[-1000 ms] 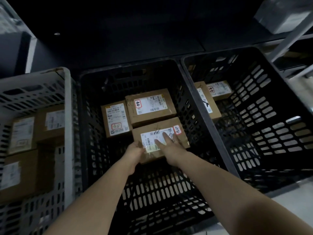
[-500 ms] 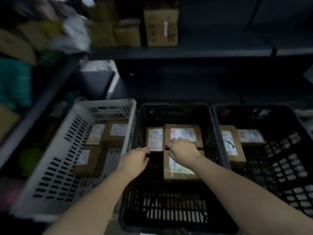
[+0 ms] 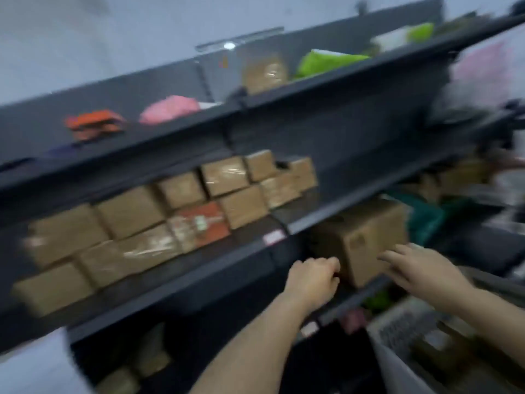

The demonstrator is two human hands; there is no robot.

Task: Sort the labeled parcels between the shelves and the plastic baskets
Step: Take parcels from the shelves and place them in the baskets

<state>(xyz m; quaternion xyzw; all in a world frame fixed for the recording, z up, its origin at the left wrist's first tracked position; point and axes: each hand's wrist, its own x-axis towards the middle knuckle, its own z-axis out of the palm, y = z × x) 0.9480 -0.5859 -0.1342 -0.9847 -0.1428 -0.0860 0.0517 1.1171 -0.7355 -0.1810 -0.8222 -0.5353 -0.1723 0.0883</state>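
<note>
The view is blurred and tilted, facing a dark metal shelf rack [image 3: 176, 282]. A large brown cardboard box [image 3: 366, 237] stands on a lower shelf at centre right. My left hand [image 3: 314, 278] is at the box's left front corner, fingers curled, holding nothing that I can make out. My right hand [image 3: 417, 267] reaches toward the box's right side with fingers spread, close to or touching it. Several brown parcels [image 3: 136, 223] are stacked on the middle shelf to the left. A white plastic basket [image 3: 403, 336] shows at lower right.
The top shelf carries orange [image 3: 93, 125], pink [image 3: 170, 109] and green [image 3: 324, 62] soft packages. More brown boxes [image 3: 136, 362] sit low on the bottom shelf. Dark green bags [image 3: 426, 220] lie right of the large box.
The view has swung up from the black baskets to the shelves. Both hands left the parcel in the middle basket and now reach at the large box on the shelf.
</note>
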